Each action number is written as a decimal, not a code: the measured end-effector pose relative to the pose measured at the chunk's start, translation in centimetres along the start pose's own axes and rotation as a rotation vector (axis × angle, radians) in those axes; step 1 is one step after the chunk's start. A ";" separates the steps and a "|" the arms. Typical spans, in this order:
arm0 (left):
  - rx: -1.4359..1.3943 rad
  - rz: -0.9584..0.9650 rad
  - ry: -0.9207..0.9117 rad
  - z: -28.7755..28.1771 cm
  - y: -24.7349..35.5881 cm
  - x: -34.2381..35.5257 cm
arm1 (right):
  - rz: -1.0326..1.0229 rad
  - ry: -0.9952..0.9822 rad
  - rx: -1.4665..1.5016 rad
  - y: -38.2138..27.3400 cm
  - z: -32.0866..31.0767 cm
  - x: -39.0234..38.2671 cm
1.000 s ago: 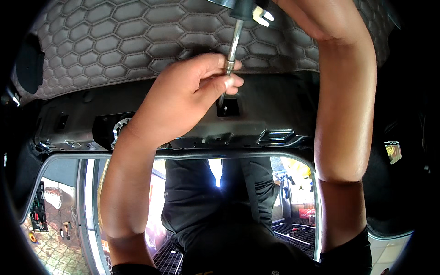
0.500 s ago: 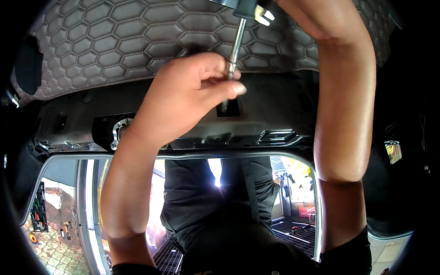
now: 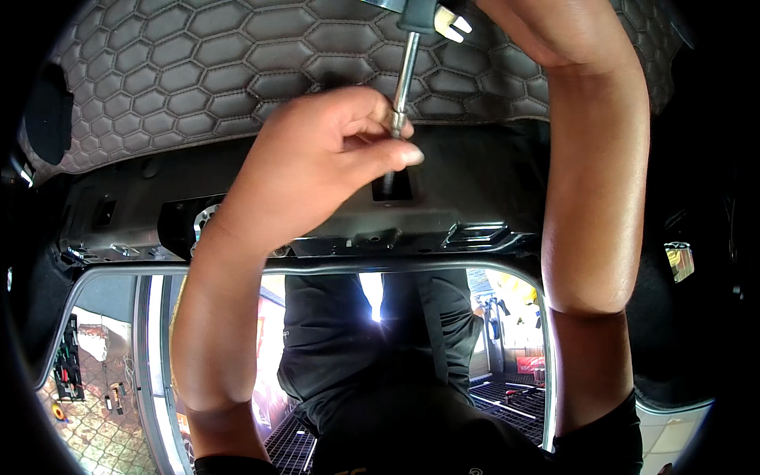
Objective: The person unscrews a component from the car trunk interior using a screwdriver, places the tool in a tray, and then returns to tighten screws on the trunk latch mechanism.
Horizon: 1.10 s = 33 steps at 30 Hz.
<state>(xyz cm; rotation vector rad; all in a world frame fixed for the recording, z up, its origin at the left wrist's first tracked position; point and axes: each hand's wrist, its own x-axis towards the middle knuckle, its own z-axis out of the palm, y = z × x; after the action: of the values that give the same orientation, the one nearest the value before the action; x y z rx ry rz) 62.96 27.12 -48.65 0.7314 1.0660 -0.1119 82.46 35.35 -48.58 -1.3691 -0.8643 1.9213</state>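
Observation:
My left hand [image 3: 317, 166] pinches a long silver extension bar [image 3: 406, 75] between thumb and fingers, near its lower joint. The bar slants down, and its blurred lower end is in a dark rectangular opening [image 3: 402, 190] in the black metal panel [image 3: 467, 170]. Its upper end joins a tool with a dark nose [image 3: 418, 16], mostly cut off by the top edge. Beside the nose is a pale forked piece [image 3: 453, 25]. My right hand [image 3: 546, 36] is at the top, near that tool. Its fingers are out of the picture, so its grip is hidden.
Dark quilted lining [image 3: 222, 67] with a hexagon pattern spreads behind the panel. A silver toothed ring [image 3: 204, 222] sits in a panel recess, partly covered by my left wrist. A black rubber seal [image 3: 412, 264] edges the opening. Below are my dark-clad legs and a black grid floor [image 3: 507, 396].
My left hand and the bar have shifted very slightly left. My left wrist now covers more of the silver ring. The left hand keeps its pinch; the right arm is nearly still.

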 end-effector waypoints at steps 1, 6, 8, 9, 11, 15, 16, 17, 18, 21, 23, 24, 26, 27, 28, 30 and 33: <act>0.122 -0.001 0.018 0.1 0.3 0.0 | -0.023 -0.092 -0.021 0.1 -1.2 0.3; 0.442 0.008 0.137 0.6 0.9 0.5 | 0.029 -0.101 0.206 -0.1 -1.5 0.6; 0.126 0.188 0.144 1.0 -1.4 -0.1 | -0.029 -0.170 0.142 1.6 -1.5 1.1; -0.041 0.137 0.080 0.7 -1.4 -0.1 | -0.041 -0.184 0.078 1.4 -1.7 1.0; -0.371 0.028 -0.052 0.4 -1.1 -0.2 | -0.011 -0.175 -0.010 0.1 -2.2 0.3; 0.047 0.019 0.022 0.4 0.1 0.1 | 0.035 -0.044 0.131 0.2 -0.9 0.4; 0.215 -0.025 0.061 0.4 0.7 0.2 | 0.039 0.024 0.065 -0.1 0.3 0.0; 0.384 -0.070 0.098 0.4 1.3 0.5 | 0.035 0.054 0.039 0.0 0.8 0.0; 0.550 -0.103 0.127 0.5 1.7 0.9 | 0.031 0.097 -0.002 -0.2 0.9 -0.2; 0.404 0.125 0.178 0.9 -0.4 0.4 | -0.031 0.002 0.015 0.5 0.0 0.4; -0.068 0.169 0.088 1.0 -1.6 -0.2 | -0.075 -0.120 0.041 1.4 -1.0 1.1; -0.233 0.107 0.033 0.7 -1.5 -0.4 | -0.076 -0.134 0.042 1.3 -0.9 1.1; -0.265 -0.003 -0.046 -0.2 -1.0 -0.6 | 0.001 -0.050 0.037 0.7 -0.4 0.5; -0.179 -0.011 -0.046 -0.3 -0.8 -0.5 | 0.043 -0.037 0.040 0.2 -0.5 0.5; -0.093 -0.018 -0.046 -0.2 -0.7 -0.4 | 0.096 -0.081 0.054 -0.6 -1.4 0.4; 0.115 -0.062 -0.026 -0.2 0.0 0.0 | 0.080 -0.023 0.077 -0.6 -0.9 0.3; 0.352 -0.037 0.060 -0.2 0.7 0.1 | -0.029 0.139 0.032 0.4 1.5 -0.1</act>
<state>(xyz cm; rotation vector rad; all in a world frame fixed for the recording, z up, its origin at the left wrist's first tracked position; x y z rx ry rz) 63.15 27.81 -48.40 1.0371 1.1307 -0.3173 80.98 34.77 -48.50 -1.4443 -0.7791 1.7877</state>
